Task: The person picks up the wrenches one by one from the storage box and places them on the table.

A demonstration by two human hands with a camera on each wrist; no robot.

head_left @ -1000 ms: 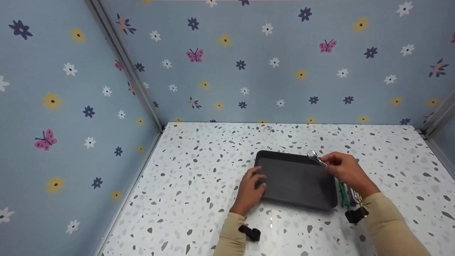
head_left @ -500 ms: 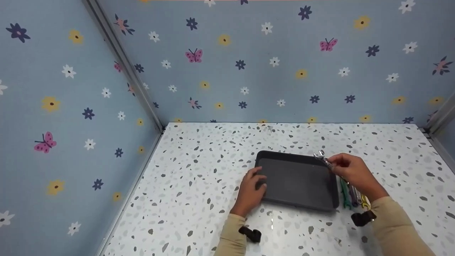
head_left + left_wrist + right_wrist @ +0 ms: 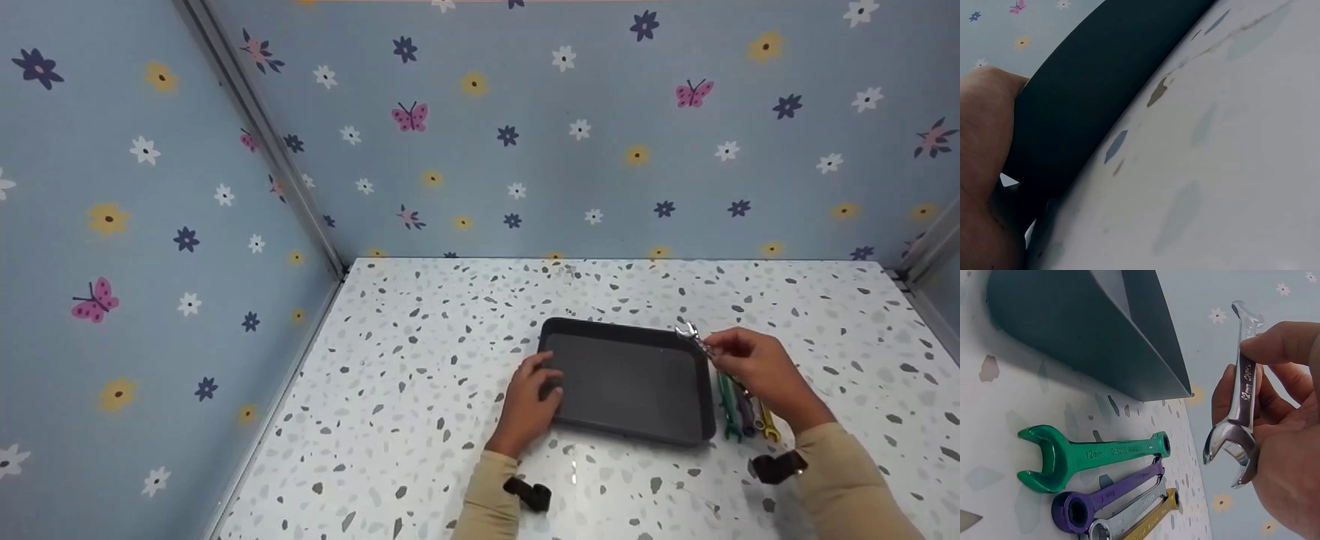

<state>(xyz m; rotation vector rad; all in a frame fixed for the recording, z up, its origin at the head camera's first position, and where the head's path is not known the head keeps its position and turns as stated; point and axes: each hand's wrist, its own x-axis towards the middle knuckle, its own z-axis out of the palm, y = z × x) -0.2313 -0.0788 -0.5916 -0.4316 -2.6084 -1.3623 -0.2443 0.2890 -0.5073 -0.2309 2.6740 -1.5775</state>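
Observation:
My right hand point(image 3: 757, 367) pinches a shiny silver wrench point(image 3: 697, 341) between thumb and fingers, above the tray's far right corner. In the right wrist view the silver wrench point(image 3: 1244, 391) stands nearly upright, with an open end pointing down. My left hand point(image 3: 527, 401) rests on the left rim of the dark grey tray point(image 3: 630, 382), fingers spread over the edge. Beside the tray's right wall lie a green wrench point(image 3: 1095, 453), a purple wrench point(image 3: 1112, 495), another silver wrench point(image 3: 1134, 512) and a yellow wrench point(image 3: 1157, 517).
The white speckled table point(image 3: 420, 360) extends around the tray. A flowered back wall point(image 3: 540, 165) and left wall point(image 3: 150, 300) border it, with a metal post point(image 3: 262, 135) at their corner.
My right hand has moved to the right with the silver wrench, from over the tray to its right edge. More of the wrenches beside the tray shows. My left hand stays put.

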